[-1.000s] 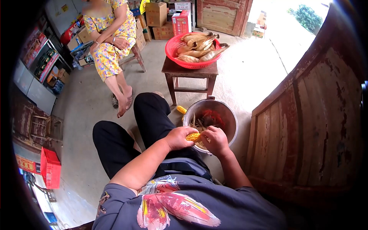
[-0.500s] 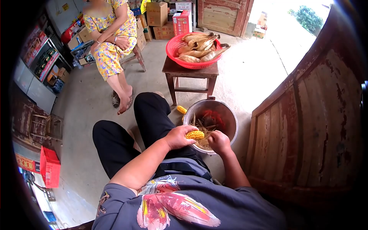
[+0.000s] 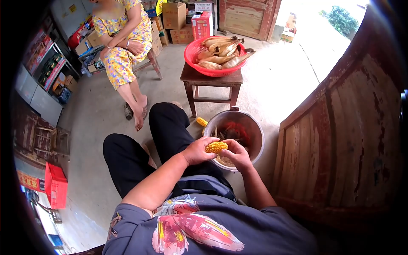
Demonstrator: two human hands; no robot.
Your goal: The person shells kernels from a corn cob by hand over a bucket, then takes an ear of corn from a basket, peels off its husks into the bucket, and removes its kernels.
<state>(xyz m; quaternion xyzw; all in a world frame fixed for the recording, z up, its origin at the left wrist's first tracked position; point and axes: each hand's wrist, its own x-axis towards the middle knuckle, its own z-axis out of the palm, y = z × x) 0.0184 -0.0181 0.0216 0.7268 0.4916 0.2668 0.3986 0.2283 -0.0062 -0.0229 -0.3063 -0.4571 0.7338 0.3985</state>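
The left hand grips the corn cob lying left to right; the right hand curls at its right end, pinching or not unclear.

Beyond the metal basin to the right, open floor leaves passage, while the table blocks its far-left side, a black-trousered leg its left, and the wooden door, just apart, its right.

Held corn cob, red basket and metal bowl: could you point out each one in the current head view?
Held corn cob (image 3: 216, 147), head view: middle of its yellow kernels.
Red basket (image 3: 214, 73), head view: front wall.
Metal bowl (image 3: 255, 134), head view: bare inner wall, at the picture's right.
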